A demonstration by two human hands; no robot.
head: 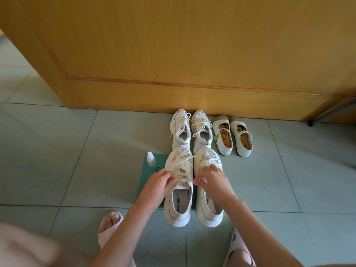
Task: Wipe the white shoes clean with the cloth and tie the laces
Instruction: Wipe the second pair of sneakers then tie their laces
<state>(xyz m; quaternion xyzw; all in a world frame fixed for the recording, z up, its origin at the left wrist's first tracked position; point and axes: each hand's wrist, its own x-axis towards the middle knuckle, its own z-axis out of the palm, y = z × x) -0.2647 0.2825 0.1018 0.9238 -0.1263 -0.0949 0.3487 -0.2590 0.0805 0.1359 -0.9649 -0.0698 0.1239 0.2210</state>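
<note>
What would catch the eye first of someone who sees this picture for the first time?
First, the two hands in the centre: the left hand and the right hand pinch the laces of the nearer white sneakers. Behind these, by the wooden door, stand a second laced pair and small strap shoes; a small bottle stands left of the sneakers.

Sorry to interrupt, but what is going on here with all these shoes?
A person works on a pair of white sneakers on the tiled floor. The left hand and right hand both pinch the laces of the sneaker on the person's left, apparently tying them. A bottle stands on a green sheet beside it. Two more pairs, laced sneakers and strap shoes, sit by the wooden door.
</note>
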